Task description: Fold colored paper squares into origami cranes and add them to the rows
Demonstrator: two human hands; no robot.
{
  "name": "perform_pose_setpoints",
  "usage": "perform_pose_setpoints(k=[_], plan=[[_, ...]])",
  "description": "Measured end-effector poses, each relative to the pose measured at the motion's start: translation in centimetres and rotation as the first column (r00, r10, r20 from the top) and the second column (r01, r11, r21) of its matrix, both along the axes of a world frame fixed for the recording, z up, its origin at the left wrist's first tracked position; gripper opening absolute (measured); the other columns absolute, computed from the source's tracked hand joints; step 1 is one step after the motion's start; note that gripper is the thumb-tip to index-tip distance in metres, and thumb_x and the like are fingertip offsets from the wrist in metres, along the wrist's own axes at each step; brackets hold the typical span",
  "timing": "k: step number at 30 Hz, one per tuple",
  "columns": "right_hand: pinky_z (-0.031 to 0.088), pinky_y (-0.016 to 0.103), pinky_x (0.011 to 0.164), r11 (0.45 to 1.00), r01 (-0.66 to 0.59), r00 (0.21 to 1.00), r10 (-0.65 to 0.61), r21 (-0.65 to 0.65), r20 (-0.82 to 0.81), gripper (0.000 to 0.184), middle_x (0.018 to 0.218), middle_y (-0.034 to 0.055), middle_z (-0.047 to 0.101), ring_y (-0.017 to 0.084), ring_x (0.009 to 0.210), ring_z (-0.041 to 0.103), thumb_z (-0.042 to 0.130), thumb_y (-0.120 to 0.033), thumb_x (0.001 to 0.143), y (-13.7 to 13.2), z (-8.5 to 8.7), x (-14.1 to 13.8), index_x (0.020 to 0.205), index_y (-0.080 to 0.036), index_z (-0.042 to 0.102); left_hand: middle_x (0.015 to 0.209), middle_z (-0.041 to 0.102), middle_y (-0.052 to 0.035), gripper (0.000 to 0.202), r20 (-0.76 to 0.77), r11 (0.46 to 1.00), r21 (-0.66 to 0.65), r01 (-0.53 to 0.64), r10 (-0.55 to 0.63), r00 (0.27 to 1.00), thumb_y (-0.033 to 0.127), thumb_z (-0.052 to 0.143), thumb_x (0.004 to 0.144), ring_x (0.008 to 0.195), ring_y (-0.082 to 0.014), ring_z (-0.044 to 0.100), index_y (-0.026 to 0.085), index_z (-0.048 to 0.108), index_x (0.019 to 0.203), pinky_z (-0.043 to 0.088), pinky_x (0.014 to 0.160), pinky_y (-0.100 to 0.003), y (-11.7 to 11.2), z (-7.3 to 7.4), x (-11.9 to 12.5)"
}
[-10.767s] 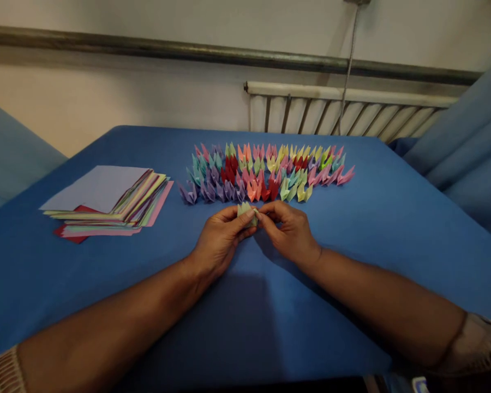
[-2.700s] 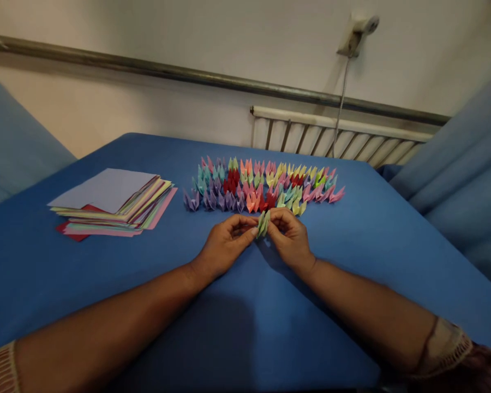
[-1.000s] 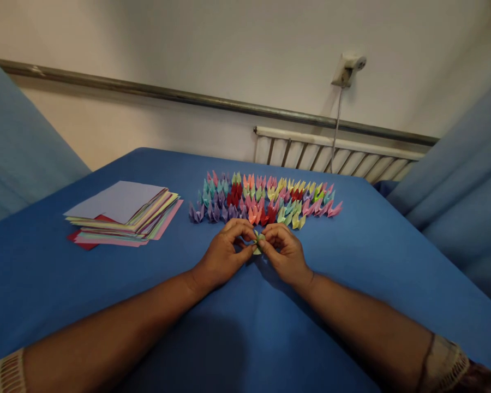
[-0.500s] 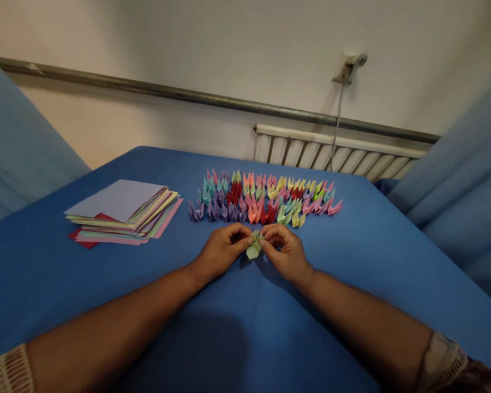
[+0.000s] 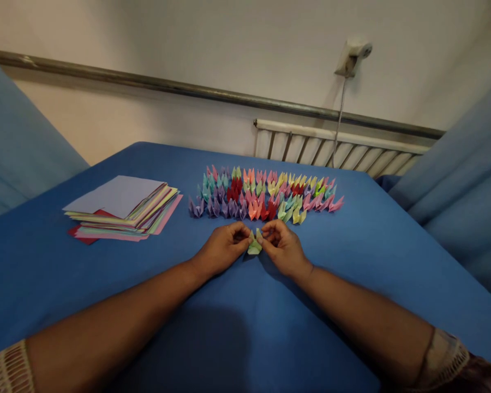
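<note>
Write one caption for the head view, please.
Left hand and right hand pinch a pale-green folded-paper piece in front of multicoloured pointed folded-paper figures.

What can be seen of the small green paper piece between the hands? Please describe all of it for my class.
The green paper piece is small, pale green and looks like folded paper. Two narrow points rise at its top above a wider lower part. The left hand and right hand pinch its upper part from either side, fingertips covering some of it. It sits nearer the viewer than the rows of folded figures; whether its base touches the blue tabletop is unclear.
</note>
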State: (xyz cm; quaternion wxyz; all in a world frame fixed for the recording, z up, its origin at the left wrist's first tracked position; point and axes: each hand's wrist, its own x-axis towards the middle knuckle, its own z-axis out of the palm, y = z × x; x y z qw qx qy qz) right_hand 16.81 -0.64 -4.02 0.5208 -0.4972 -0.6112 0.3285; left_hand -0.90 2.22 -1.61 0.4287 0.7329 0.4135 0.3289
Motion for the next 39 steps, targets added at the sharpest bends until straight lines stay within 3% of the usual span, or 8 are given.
perform_pose_setpoints(k=[6, 10, 14, 19, 25, 33, 39], plan=[[0.047, 0.025, 0.058, 0.997, -0.068, 0.997, 0.068, 0.024, 0.024, 0.009, 0.071, -0.0028, 0.059, 0.012, 0.06, 0.056, 0.064, -0.025, 0.08, 0.1, -0.4, 0.2, 0.087, -0.022, 0.059, 0.071, 0.064, 0.0007, 0.013, -0.052, 1.0, 0.028, 0.002, 0.0, 0.999, 0.03, 0.062, 0.081, 0.063, -0.0129, 0.058, 0.017, 0.063, 0.079, 0.047, 0.058, -0.023, 0.0, 0.0, -0.1], [0.047, 0.025, 0.058, 0.991, -0.117, 0.984, 0.107, 0.066, 0.139, 0.001, 0.074, -0.0011, 0.06, 0.013, 0.063, 0.057, 0.064, -0.02, 0.081, 0.1, -0.6, 0.4, 0.081, -0.021, 0.063, 0.073, 0.066, 0.0004, 0.014, -0.02, 0.999, -0.002, 0.032, -0.032, 0.999, 0.032, 0.062, 0.082, 0.065, -0.0137, 0.06, 0.018, 0.064, 0.081, 0.048, 0.061, -0.025, -0.1, 0.2, 0.0], [0.044, 0.026, 0.058, 0.989, -0.111, 0.964, 0.084, 0.094, 0.251, 0.005, 0.072, -0.0013, 0.059, 0.013, 0.063, 0.055, 0.064, -0.019, 0.082, 0.0, -0.3, 0.7, 0.079, -0.022, 0.066, 0.076, 0.065, -0.0002, 0.013, -0.072, 0.997, 0.045, 0.062, -0.059, 0.996, 0.031, 0.063, 0.081, 0.068, -0.014, 0.059, 0.019, 0.065, 0.081, 0.048, 0.062, -0.026, -0.2, 0.5, -0.1], [0.041, 0.026, 0.058, 0.995, -0.075, 0.965, 0.055, 0.069, 0.255, 0.01, 0.068, -0.0017, 0.056, 0.014, 0.063, 0.053, 0.063, -0.018, 0.081, 0.0, -0.1, 0.8, 0.071, -0.021, 0.062, 0.091, 0.066, -0.0029, 0.008, -0.172, 0.985, 0.165, 0.049, -0.021, 0.985, 0.024, 0.063, 0.079, 0.073, -0.0141, 0.06, 0.018, 0.067, 0.075, 0.048, 0.066, -0.027, 0.4, 0.5, -0.6], [0.035, 0.024, 0.053, 0.998, -0.061, 0.954, 0.051, 0.023, 0.296, 0.016, 0.061, -0.0033, 0.05, 0.012, 0.056, 0.047, 0.06, -0.016, 0.077, 0.1, 0.1, 1.2, 0.062, -0.021, 0.054, 0.098, 0.068, -0.0039, 0.007, -0.206, 0.979, 0.197, 0.052, -0.01, 0.978, 0.021, 0.063, 0.077, 0.077, -0.0164, 0.063, 0.02, 0.069, 0.08, 0.05, 0.071, -0.03, 0.9, 0.2, -1.1], [0.039, 0.026, 0.06, 0.992, -0.108, 0.891, 0.126, -0.068, 0.436, 0.01, 0.071, -0.0012, 0.058, 0.013, 0.064, 0.054, 0.06, -0.013, 0.074, 0.3, 0.5, 2.2, 0.069, -0.021, 0.061, 0.104, 0.068, -0.0054, 0.007, -0.317, 0.968, 0.234, 0.096, -0.017, 0.948, 0.02, 0.062, 0.077, 0.099, -0.0228, 0.064, 0.021, 0.067, 0.072, 0.049, 0.091, -0.039, 1.0, 0.7, -1.5], [0.037, 0.026, 0.064, 0.992, -0.077, 0.768, 0.121, -0.097, 0.629, 0.009, 0.074, 0.0003, 0.058, 0.014, 0.069, 0.054, 0.059, -0.016, 0.081, 0.0, 1.3, 2.3, 0.074, -0.02, 0.064, 0.111, 0.063, -0.0082, 0.008, -0.436, 0.961, 0.239, 0.138, -0.021, 0.9, 0.02, 0.06, 0.078, 0.107, -0.0241, 0.06, 0.019, 0.068, 0.076, 0.046, 0.097, -0.039, 0.7, 1.3, -1.6]])
